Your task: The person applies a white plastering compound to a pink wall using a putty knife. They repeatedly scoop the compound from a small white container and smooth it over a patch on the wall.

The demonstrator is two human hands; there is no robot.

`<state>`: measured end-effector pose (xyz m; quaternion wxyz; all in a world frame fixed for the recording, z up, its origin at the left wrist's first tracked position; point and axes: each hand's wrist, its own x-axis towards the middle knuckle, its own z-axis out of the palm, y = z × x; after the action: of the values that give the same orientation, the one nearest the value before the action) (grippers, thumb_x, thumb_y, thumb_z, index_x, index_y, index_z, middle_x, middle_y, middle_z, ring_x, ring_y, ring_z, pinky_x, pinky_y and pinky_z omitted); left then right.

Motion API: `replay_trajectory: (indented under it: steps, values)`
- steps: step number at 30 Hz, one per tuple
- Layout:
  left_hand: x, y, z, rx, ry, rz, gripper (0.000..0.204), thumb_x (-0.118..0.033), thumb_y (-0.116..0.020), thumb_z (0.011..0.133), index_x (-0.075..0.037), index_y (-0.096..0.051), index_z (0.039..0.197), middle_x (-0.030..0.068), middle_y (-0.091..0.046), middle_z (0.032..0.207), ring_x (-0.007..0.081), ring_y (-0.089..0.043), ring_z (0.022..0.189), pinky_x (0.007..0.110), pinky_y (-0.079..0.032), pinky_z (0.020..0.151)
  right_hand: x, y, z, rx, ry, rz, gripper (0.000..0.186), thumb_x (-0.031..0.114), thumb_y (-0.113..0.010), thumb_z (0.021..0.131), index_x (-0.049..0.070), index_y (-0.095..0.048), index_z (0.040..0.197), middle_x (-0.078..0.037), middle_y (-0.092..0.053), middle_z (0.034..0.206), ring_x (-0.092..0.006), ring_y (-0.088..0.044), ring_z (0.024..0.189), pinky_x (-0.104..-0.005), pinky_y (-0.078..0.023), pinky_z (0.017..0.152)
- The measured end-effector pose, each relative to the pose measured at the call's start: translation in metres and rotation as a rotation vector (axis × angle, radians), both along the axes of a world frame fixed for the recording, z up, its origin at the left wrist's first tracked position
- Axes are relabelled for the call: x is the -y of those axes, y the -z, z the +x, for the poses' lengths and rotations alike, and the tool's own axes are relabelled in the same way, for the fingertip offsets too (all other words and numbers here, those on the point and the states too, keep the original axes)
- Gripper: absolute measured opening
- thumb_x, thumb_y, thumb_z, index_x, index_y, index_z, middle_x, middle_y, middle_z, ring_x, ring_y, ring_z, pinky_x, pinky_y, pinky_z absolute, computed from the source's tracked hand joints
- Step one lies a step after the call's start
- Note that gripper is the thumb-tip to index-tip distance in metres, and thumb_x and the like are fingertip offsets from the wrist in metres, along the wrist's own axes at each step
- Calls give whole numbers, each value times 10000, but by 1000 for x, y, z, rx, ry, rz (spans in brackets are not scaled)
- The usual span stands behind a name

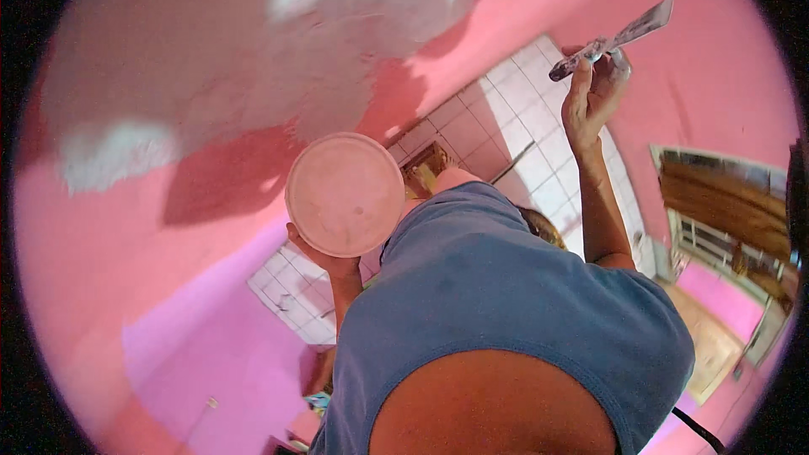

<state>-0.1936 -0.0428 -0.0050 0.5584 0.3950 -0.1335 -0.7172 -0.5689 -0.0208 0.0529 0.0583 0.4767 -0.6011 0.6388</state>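
My left hand (326,263) holds a round, flat pinkish-white disc (345,194) from below, raised in front of the pink wall (101,227). Higher up on the right, my right hand (590,97) grips the handle of a putty knife (632,31), and its smeared flat blade points up and to the right. A large patch of pale, rough filler (244,59) covers the wall above the disc. My blue shirt (497,312) fills the lower middle of the view.
A white tiled floor (527,139) lies far below between my arms. A wooden shuttered opening with a pale frame (716,202) is at the right. Small objects sit on the floor at the bottom near the wall (316,404).
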Motion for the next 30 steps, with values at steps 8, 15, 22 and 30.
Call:
replay_trajectory:
  steps: [8,15,22,30]
  values:
    - [-11,-45,12,-129,233,93,690,-604,-387,826,-173,-312,1360,89,-309,1391,306,-316,1256,526,-347,979,-108,-16,34,256,124,65,193,100,-425,930,22,-369,1097,-126,-516,962,-172,-556,797,-315,-478,711]
    - [-8,-55,15,-2,425,105,698,-610,-398,812,-167,-337,1348,87,-339,1375,305,-340,1241,522,-347,980,-158,-20,69,319,272,111,230,115,-444,924,23,-352,1114,-129,-517,948,-170,-544,769,-305,-480,689]
    - [12,-62,-1,-69,686,42,656,-584,-356,840,-146,-359,1329,93,-386,1344,292,-388,1205,499,-375,959,-128,-33,96,305,174,119,302,23,-476,887,14,-361,1166,-130,-448,1060,-179,-546,837,-288,-494,683]
    - [-10,-45,0,383,518,-181,632,-553,-396,826,-137,-413,1301,96,-419,1322,294,-413,1187,501,-389,942,-33,10,129,-290,193,273,423,-24,-664,693,28,-499,1079,-155,-542,983,-278,-559,916,-359,-479,727]
